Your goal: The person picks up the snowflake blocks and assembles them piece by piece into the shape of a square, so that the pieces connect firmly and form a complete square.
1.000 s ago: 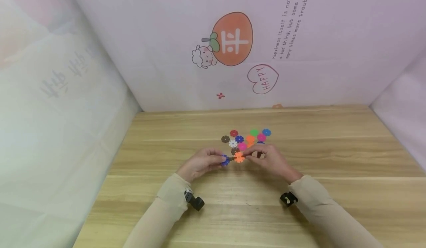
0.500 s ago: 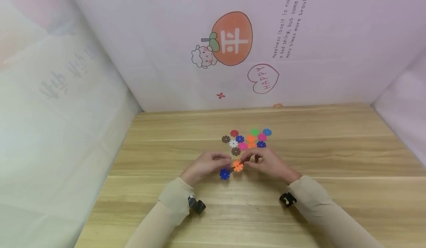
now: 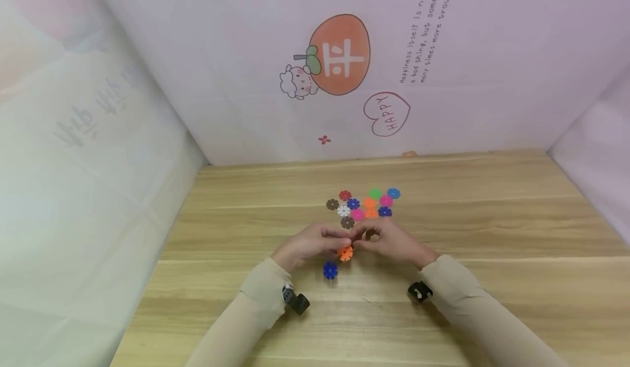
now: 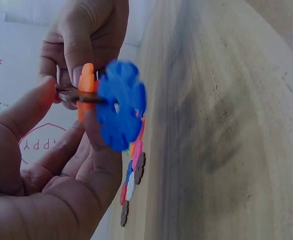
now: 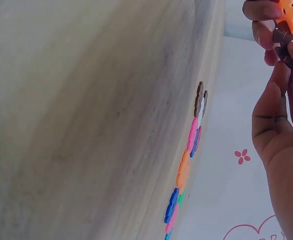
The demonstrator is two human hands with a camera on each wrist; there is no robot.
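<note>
Both hands meet over the table at a small chain of joined snowflake discs, flat round plastic pieces with notched edges. The chain's blue disc hangs lowest, and its orange disc sits just under the fingertips. In the left wrist view a brown disc, seen edge-on, links blue and orange. My left hand pinches the chain near the orange disc. Thumb and fingers of my right hand pinch a dark brown disc beside the orange one. Fingers partly hide where these pieces meet.
Behind the hands several loose snowflake discs lie flat on the wooden table, among them a white disc, a red disc, a green disc and a light blue disc. A printed cloth rises at the table's back edge.
The left hand has let go of the blue disc and moved right to the orange one. The joined discs have come closer to the body, blue end lower, and the hands are closer together.
</note>
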